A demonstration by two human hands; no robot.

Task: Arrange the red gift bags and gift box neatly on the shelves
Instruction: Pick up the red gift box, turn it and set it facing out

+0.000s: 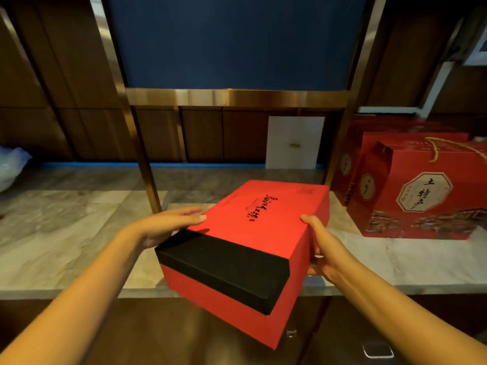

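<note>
A red gift box (pixel 258 233) with a black band and black brush lettering on its lid is held in the air over the front edge of the marble shelf (pixel 79 227). My left hand (pixel 168 225) presses its left side. My right hand (pixel 324 248) grips its right side. The box is tilted, its near corner hanging past the shelf edge. At the right on the shelf stand red gift bags (pixel 421 191) with gold rope handles, one in front of the others.
A brass-coloured frame (pixel 237 97) rises from the shelf, with one post (pixel 147 164) just behind my left hand. A blue panel fills the frame above. A white card (pixel 293 142) leans at the back. A plastic bag (pixel 10 164) lies at far left.
</note>
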